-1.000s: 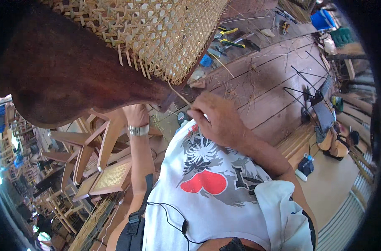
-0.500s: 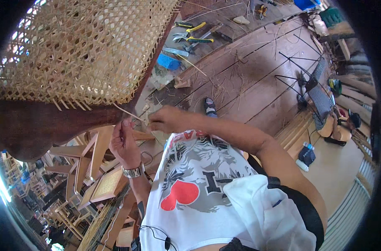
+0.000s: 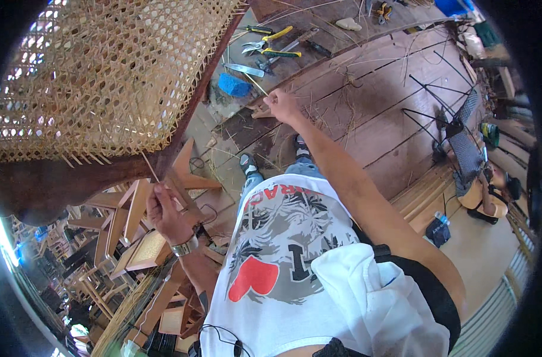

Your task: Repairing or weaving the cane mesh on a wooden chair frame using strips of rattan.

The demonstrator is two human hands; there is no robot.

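Note:
A woven cane panel (image 3: 104, 77) in a dark wooden frame (image 3: 51, 178) fills the upper left. My left hand (image 3: 167, 211), with a metal watch on the wrist, pinches a thin cane strand (image 3: 150, 166) just below the panel's frayed lower edge. My right hand (image 3: 281, 106) is stretched out away from the panel with its fingers closed on the far end of a pale cane strand (image 3: 256, 85), above the plank floor. How the strand runs between the two hands cannot be made out.
Yellow-handled pliers (image 3: 265, 38), a flat blade (image 3: 245, 69) and a blue block (image 3: 233, 85) lie on the planks. Wooden chair frames (image 3: 134, 232) are stacked lower left. A black metal stand (image 3: 455, 128) stands at right. My sandalled feet (image 3: 247, 162) rest on the floor.
My right hand has swung from beside the panel's edge out to the upper right, drawing a strand with it. My left hand stays under the panel edge. The view has tilted.

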